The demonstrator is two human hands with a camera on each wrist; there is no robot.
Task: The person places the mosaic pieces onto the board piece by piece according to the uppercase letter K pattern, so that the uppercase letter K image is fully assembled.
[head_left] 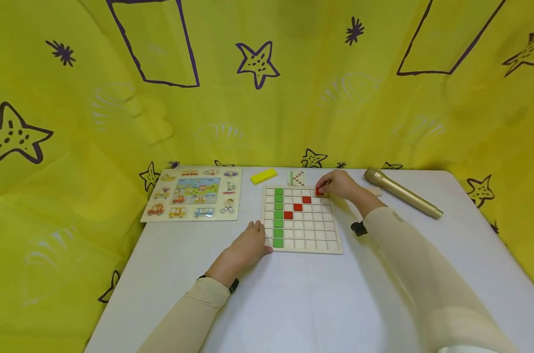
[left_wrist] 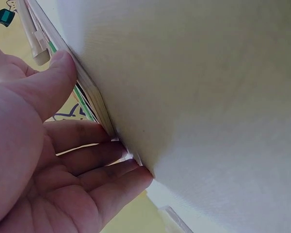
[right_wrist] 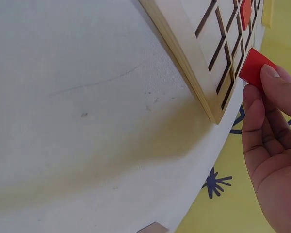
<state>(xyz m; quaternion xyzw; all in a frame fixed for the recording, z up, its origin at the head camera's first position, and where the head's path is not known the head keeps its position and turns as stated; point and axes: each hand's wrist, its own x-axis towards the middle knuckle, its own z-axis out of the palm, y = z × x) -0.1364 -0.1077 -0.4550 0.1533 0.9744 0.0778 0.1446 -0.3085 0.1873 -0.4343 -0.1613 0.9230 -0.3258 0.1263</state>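
Observation:
A wooden grid board (head_left: 311,233) lies flat, with a column of green tiles (head_left: 278,207) near its left side and a diagonal of red tiles (head_left: 297,207). At the board's near left corner my left hand (head_left: 248,245) rests with relaxed fingers along the left edge and the thumb (left_wrist: 63,68) against the near edge. My right hand (head_left: 341,185) pinches a red square tile (right_wrist: 254,65) between thumb and fingers. This tile is tilted over the far right corner cell, close above the board in the right wrist view.
Behind the board lies a small pattern card (head_left: 297,178), with a yellow block (head_left: 264,176) to its left. A vehicle picture puzzle (head_left: 196,193) is on the left of the white table (head_left: 302,299). A gold microphone (head_left: 403,193) lies at the right. Yellow patterned cloth (head_left: 293,113) hangs behind.

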